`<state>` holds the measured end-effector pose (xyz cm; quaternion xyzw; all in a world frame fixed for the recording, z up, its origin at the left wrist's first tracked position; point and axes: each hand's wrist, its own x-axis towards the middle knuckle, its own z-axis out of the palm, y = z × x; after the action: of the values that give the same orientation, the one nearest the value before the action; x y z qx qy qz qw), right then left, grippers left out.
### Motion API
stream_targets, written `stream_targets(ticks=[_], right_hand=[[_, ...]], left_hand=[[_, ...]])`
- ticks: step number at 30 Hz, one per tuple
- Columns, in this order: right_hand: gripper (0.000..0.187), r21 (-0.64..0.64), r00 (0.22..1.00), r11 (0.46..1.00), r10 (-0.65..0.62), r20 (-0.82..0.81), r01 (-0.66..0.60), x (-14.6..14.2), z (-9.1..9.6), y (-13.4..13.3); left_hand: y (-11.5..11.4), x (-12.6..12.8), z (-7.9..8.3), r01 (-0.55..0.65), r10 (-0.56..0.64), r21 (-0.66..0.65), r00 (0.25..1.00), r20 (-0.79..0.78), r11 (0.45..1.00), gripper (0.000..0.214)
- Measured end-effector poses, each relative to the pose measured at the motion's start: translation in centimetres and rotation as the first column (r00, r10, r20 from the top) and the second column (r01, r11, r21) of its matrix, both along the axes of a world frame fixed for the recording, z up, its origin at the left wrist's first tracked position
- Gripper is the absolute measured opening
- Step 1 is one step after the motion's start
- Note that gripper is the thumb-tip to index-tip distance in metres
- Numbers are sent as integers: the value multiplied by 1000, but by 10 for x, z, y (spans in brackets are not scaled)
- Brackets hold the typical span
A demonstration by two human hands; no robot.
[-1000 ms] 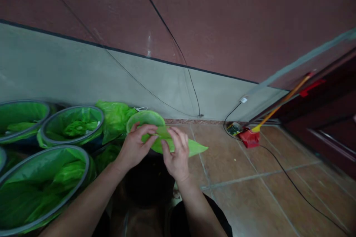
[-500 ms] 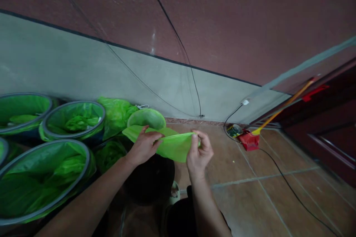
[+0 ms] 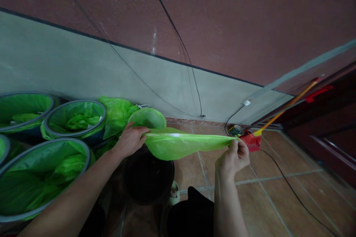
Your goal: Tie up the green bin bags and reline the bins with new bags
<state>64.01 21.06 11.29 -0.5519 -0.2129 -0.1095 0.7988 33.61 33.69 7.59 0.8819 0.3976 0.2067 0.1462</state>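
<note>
A green plastic bag (image 3: 180, 143) is stretched out between my two hands above a dark unlined bin (image 3: 148, 177). My left hand (image 3: 130, 141) pinches its left end, close to a small green-lined bin (image 3: 147, 117). My right hand (image 3: 233, 157) is closed on the bag's right end, pulled far out to the right. The bag sags slightly in the middle.
Several bins lined with green bags (image 3: 41, 170) stand at the left along a grey wall. A loose green bag heap (image 3: 115, 113) lies between them. A red dustpan (image 3: 251, 141) with a yellow-handled broom (image 3: 286, 105) sits by the corner. Black cables (image 3: 289, 185) cross the tiled floor.
My right hand has pulled away to the right, unfolding the bag from a small wad into a long stretched sheet. My left hand stayed near the small bin.
</note>
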Motion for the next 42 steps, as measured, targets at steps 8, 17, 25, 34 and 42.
stream_targets(ticks=[8, 17, 25, 34, 42], right_hand=[[8, -12, 980, 991, -135, -149, 135, 36, -16, -7], [10, -171, 977, 962, -204, 68, 212, 31, -16, -5], [34, -457, 848, 749, 529, -23, -479, -64, -6, 17], [23, -390, 366, 257, 899, -240, -884, -140, -14, 30], [22, 85, 170, 244, 848, -502, -966, -116, 3, 16]], left_hand=[[13, -28, 15, -89, 82, -82, 993, -84, 993, 33], [7, -32, 26, -42, 117, -256, 951, 285, 966, 38], [-15, -3, 30, 56, 79, -303, 905, 418, 951, 34], [-37, 21, 30, 168, 86, -388, 824, 559, 906, 35], [-45, 21, 35, 357, -216, -399, 909, 357, 844, 28]])
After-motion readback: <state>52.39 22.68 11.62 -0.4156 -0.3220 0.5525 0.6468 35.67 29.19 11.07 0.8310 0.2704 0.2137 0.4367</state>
